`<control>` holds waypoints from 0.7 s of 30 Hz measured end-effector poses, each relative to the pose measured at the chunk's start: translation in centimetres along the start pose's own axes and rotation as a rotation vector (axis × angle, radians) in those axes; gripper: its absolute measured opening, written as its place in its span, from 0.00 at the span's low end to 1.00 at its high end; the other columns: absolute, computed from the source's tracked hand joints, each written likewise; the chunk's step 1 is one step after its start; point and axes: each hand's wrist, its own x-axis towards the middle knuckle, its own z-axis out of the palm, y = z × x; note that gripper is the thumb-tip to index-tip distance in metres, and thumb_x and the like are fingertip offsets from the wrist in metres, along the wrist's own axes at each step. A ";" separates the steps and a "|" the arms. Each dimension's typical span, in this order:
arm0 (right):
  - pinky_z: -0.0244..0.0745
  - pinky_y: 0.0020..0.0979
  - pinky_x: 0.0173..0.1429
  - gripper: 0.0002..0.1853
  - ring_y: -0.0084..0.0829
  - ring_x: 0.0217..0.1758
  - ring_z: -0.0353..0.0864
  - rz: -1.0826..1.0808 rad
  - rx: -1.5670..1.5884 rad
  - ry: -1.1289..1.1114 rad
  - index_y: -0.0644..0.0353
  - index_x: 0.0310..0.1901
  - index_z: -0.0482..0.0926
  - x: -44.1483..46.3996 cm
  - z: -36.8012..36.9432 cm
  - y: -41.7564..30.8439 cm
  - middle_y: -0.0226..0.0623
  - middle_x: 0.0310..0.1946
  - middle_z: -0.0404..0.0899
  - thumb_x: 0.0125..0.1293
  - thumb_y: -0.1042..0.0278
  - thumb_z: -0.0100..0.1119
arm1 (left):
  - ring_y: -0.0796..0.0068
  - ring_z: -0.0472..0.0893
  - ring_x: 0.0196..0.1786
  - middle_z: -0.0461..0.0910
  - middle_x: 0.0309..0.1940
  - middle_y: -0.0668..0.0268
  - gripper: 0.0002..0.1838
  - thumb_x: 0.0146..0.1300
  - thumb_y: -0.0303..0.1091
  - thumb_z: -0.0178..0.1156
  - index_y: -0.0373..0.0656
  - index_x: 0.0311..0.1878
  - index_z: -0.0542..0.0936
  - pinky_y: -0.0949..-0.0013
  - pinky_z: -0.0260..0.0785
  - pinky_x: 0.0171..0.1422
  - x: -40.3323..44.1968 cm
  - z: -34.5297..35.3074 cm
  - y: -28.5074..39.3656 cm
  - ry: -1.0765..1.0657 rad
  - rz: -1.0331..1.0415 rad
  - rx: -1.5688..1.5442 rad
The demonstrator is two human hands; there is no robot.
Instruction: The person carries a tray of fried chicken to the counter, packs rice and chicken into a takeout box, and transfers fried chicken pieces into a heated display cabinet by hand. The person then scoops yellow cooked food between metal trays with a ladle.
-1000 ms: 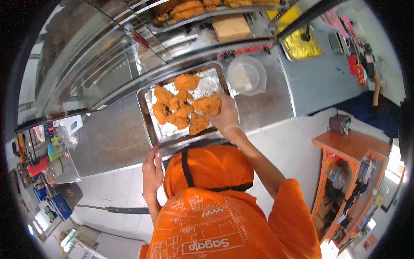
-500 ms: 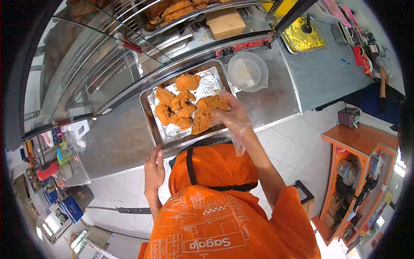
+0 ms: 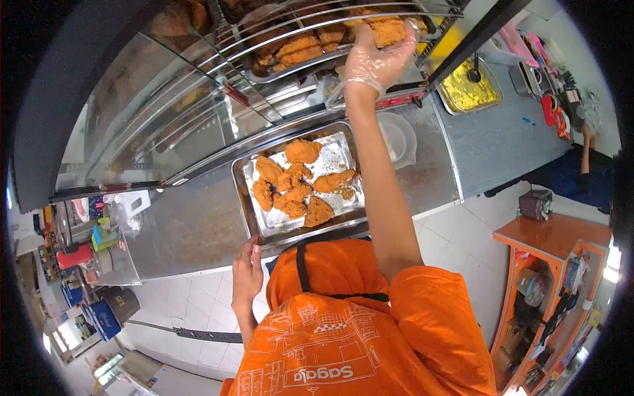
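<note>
Since the earlier frame, the right hand (image 3: 379,65), in a thin clear plastic glove (image 3: 372,80), had moved from the rectangular silver metal tray (image 3: 339,146) up into the glass-and-metal display cabinet (image 3: 148,99). Through my distant feed I saw its fingers straddling a craggy golden-brown fried piece (image 3: 388,30), thumb on one side; I could not make out whether they gripped it or only touched it. Beside those fingers, to their left, more golden-brown pieces (image 3: 298,51) sat in the cabinet. The bare left hand (image 3: 247,280) had its fingers loosely extended, grasping nothing, at the silver tray's near-left corner; touching or just beside it, I could not say.

Beyond the left fingers, about seven crumbed orange-brown fried pieces (image 3: 304,152) already lay in that tray, so I judged the work partway along: the tray was partly filled, and other pieces remained up by the right fingers. Below the right fingers, a round translucent plastic tub (image 3: 404,140) stood on the grey metal tabletop (image 3: 185,228).
</note>
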 end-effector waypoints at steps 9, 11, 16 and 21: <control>0.73 0.37 0.60 0.13 0.38 0.51 0.83 -0.184 -0.524 -0.242 0.65 0.50 0.85 2.6 0.6 2.3 0.45 0.46 0.87 0.68 0.68 0.62 | 0.36 0.80 0.59 0.80 0.55 0.37 0.23 0.80 0.41 0.46 0.31 0.62 0.78 0.50 0.71 0.64 -0.1 -0.3 -0.7 -0.003 -0.048 -0.012; 0.75 0.35 0.60 0.13 0.37 0.51 0.85 -0.116 -0.516 -0.272 0.64 0.48 0.88 2.6 -1.5 0.6 0.43 0.45 0.88 0.66 0.67 0.66 | 0.36 0.80 0.59 0.81 0.55 0.37 0.23 0.80 0.41 0.46 0.31 0.62 0.78 0.50 0.71 0.64 -0.1 -0.3 -1.2 0.017 -0.031 -0.013; 0.79 0.28 0.52 0.06 0.27 0.45 0.86 0.230 -0.350 -0.460 0.66 0.43 0.86 -4.3 -10.3 -4.5 0.40 0.42 0.88 0.69 0.73 0.64 | 0.38 0.82 0.55 0.82 0.53 0.38 0.23 0.80 0.42 0.48 0.31 0.62 0.78 0.51 0.73 0.61 -0.5 0.1 -2.2 0.024 -0.075 -0.033; 0.79 0.41 0.58 0.11 0.46 0.53 0.85 0.347 -0.821 -1.427 0.57 0.49 0.85 -10.0 -20.2 -3.6 0.46 0.46 0.86 0.66 0.74 0.59 | 0.40 0.84 0.51 0.83 0.52 0.40 0.21 0.79 0.41 0.49 0.32 0.61 0.78 0.51 0.75 0.56 -0.4 0.3 -1.9 -0.014 -0.067 -0.072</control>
